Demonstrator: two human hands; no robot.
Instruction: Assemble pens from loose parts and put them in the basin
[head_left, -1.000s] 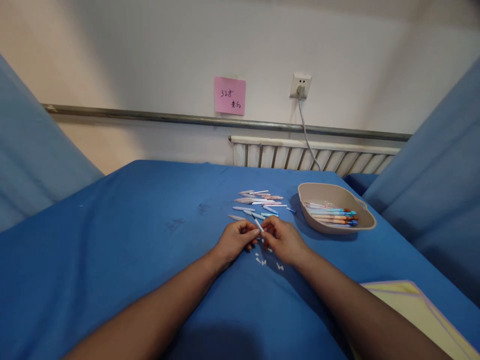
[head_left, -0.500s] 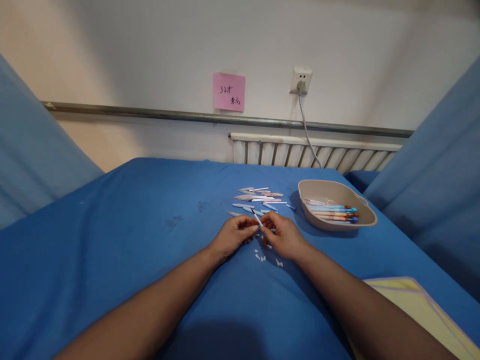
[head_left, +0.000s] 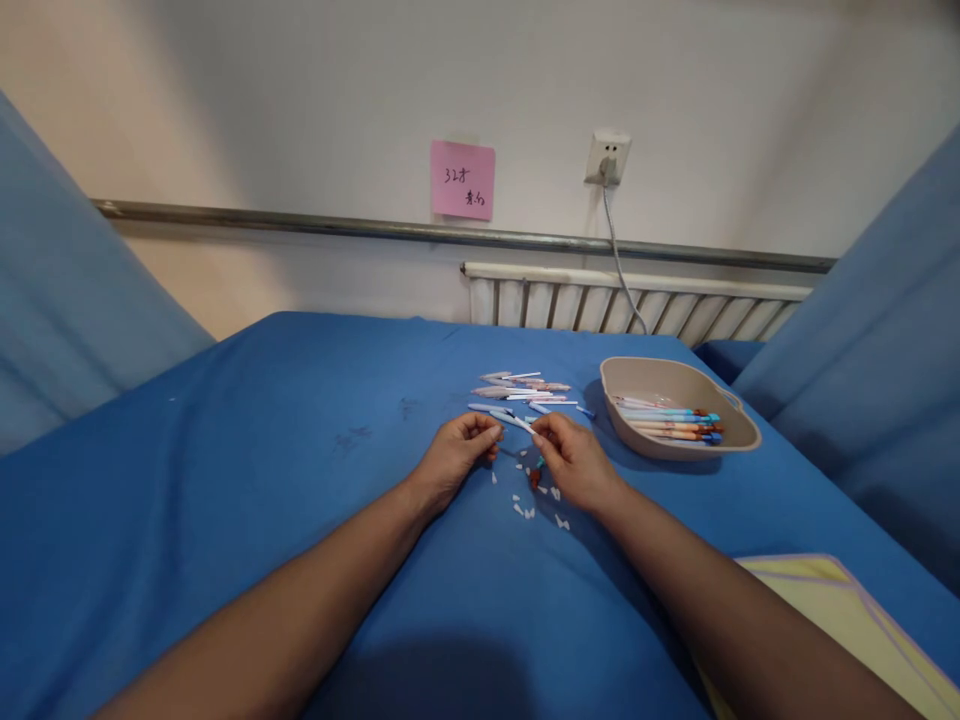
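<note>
Left hand [head_left: 454,455] and right hand [head_left: 574,458] pinching a thin white pen part [head_left: 513,421] between them, loose pen pieces [head_left: 521,388] beyond on blue desk [head_left: 262,450], beige tray [head_left: 679,440] of pens right.

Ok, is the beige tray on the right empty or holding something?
Not empty: the beige tray holds several pens lying side by side on its floor, with the far part of the floor bare.

I count two hands at work, my left hand [head_left: 454,458] and my right hand [head_left: 574,460], with one slim white tube [head_left: 514,421] pinched between them. One beige tray [head_left: 679,450] at the far right holds about six pens [head_left: 675,422], stacked too tightly to count for certain. One loose pile of pen parts [head_left: 521,388] numbers roughly a dozen. At least six tiny white bits [head_left: 529,513] dot the surface [head_left: 300,450]. On the wall are one pink note [head_left: 462,180] and one wall socket [head_left: 607,158].
</note>
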